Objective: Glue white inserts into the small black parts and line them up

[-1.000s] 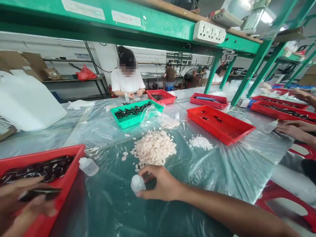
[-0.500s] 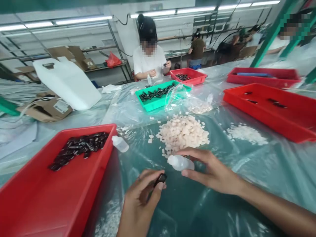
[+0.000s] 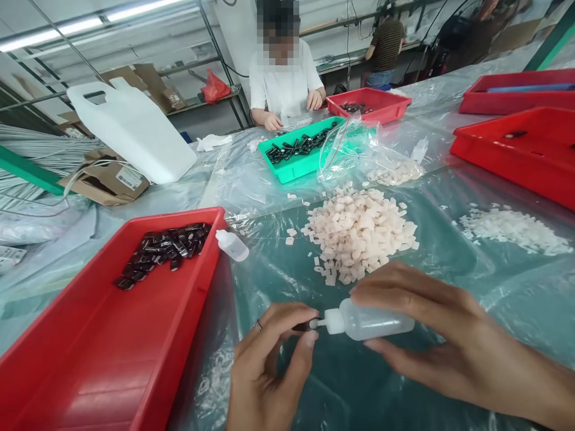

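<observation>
"Well, what lies leftmost?"

"Red tray (image 3: 99, 341), dark pieces (image 3: 155, 254) inside; spare bottle (image 3: 232, 245) just beside its rim."

"And centrally?"

"Left hand (image 3: 268, 359) pinching one dark piece (image 3: 303, 326), its end at the nozzle (image 3: 321, 323) of the squeeze bottle (image 3: 380, 321), contact uncertain. Bottle near-level, long axis pointing left; pale pile (image 3: 359, 230) beyond; right hand (image 3: 435, 338) gripping the bottle."

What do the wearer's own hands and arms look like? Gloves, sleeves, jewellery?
Both hands are ungloved. The left hand has a thin, metallic-looking ring on one finger; no ring shows on the right hand. No sleeve, watch or bracelet shows on the visible part of the right forearm; most of the left is out of frame.
</observation>
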`<state>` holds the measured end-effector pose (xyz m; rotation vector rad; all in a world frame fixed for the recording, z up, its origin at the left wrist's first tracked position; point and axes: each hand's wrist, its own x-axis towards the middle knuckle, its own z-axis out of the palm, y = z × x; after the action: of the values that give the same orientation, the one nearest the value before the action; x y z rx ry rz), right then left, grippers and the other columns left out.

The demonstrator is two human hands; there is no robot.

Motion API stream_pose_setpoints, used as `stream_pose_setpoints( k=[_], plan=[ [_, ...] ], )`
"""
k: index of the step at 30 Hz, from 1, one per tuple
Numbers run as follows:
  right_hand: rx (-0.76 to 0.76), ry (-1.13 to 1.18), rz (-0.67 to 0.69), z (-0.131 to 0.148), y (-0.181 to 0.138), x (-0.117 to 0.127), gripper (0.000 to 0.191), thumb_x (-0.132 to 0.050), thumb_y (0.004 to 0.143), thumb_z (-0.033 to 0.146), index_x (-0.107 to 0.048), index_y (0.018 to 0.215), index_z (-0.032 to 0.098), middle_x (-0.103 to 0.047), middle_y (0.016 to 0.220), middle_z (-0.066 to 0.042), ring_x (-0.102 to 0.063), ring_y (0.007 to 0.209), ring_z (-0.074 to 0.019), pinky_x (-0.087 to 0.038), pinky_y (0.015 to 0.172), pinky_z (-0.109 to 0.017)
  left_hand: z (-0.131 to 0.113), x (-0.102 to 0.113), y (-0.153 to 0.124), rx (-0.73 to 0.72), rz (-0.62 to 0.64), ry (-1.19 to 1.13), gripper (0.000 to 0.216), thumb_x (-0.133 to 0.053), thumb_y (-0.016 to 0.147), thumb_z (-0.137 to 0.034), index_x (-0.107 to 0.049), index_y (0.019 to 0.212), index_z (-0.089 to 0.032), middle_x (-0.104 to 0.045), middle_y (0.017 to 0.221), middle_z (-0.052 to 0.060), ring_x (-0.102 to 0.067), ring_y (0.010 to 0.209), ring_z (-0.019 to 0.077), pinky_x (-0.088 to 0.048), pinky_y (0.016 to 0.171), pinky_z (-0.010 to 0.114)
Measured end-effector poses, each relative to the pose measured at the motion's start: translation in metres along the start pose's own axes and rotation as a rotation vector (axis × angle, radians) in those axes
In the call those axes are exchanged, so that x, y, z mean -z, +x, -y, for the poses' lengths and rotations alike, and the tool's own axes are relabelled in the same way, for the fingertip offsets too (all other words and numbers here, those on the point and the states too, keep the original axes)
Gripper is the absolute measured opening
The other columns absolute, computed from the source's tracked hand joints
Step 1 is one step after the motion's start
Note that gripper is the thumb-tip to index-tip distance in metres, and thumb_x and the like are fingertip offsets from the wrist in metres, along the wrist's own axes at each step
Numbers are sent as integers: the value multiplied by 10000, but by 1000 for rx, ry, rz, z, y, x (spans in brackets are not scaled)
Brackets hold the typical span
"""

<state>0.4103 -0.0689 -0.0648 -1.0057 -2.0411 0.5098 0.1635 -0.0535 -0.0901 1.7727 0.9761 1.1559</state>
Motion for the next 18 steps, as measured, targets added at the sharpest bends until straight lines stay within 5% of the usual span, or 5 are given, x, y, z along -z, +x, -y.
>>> stream_pose_setpoints(
  k=[8,18],
  plan=[
    [157,-314,-79,7,-8,5,326,-615,958,147,-680,1277,154,-675,1108,-115,-671,1044,-227,-610,780,-378,1,8,-2,-114,71,197,393,-655,937,-8,-735,1198,-292,-759,1126,7,-731,996,147,-589,853,190],
    [250,-605,-51,9,-20,1,328,-484,1056,211,-712,1290,176,-761,1109,-33,-721,1055,-199,-647,856,-302,-4,9,-1,-126,88,296,368,-669,942,-42,-740,1189,-305,-777,1112,-20,-755,988,127,-589,862,147]
  ],
)
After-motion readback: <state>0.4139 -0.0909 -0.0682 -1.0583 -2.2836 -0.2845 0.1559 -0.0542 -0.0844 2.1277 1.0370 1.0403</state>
